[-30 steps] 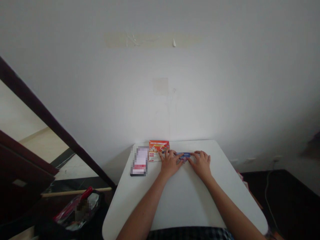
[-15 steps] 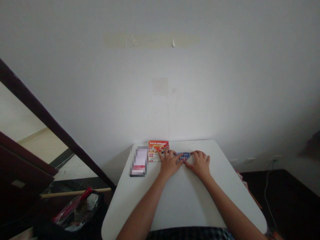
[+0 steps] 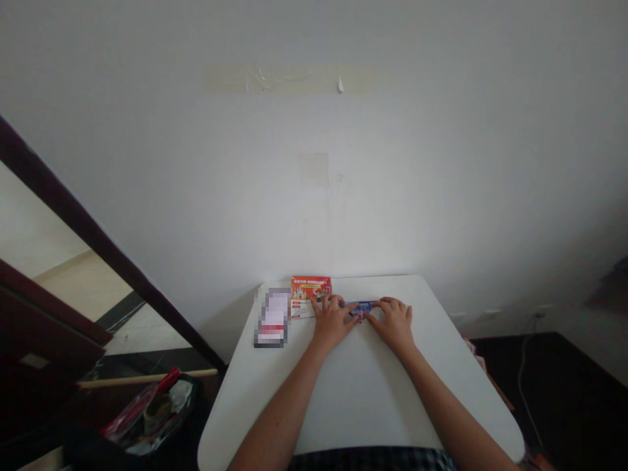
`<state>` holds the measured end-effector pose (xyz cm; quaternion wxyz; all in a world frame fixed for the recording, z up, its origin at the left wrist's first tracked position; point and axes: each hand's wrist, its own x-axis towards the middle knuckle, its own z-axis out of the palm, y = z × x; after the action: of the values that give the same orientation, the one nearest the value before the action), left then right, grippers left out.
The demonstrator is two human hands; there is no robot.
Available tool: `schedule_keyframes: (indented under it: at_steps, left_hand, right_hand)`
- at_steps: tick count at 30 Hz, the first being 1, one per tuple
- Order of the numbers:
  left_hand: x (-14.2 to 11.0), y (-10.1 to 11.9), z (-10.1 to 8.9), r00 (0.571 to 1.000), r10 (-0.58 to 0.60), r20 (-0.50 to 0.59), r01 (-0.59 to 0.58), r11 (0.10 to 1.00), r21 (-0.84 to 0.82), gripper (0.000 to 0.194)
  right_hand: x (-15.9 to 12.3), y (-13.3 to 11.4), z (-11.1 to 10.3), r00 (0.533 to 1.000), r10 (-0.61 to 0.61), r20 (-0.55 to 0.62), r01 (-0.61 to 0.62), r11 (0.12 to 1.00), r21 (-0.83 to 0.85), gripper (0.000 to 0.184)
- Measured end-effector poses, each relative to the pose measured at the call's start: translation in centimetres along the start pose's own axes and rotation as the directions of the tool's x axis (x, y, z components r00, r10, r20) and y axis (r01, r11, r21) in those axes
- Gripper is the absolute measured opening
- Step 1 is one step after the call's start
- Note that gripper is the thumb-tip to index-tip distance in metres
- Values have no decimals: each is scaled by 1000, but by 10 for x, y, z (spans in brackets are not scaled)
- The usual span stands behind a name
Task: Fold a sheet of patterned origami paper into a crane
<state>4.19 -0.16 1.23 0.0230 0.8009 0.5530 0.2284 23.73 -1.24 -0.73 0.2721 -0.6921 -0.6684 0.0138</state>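
A small blue printed paper lies on the white table, between my two hands. My left hand grips its left end, thumb on the near side and fingers on the far side. At the right end, the thumb and fingers of my right hand pinch it too. My hands cover both ends of the paper, and whether it is folded I cannot tell. Just left of it is a red and white printed leaflet, partly under my left fingertips.
A phone with a blurred screen lies at the table's left side. The wall rises behind the far edge. On the floor to the left stands a dark bag of mixed things, and a cable hangs at the right.
My right thumb and fingers have shifted slightly on the blue paper, and its visible part has changed shape a little. My left hand has hardly moved.
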Motion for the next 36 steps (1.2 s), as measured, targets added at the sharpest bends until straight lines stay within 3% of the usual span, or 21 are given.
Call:
schedule_keyframes:
  at_steps: [12, 36]
  left_hand:
    - [1, 1, -1, 999, -31, 15, 31, 999, -30, 37]
    - [0, 1, -4, 997, -50, 61, 51, 999, -13, 40]
  right_hand:
    - [-5, -11, -7, 999, -34, -30, 32, 998, -57, 37]
    - [36, 7, -9, 995, 60, -83, -71, 988, -137, 22]
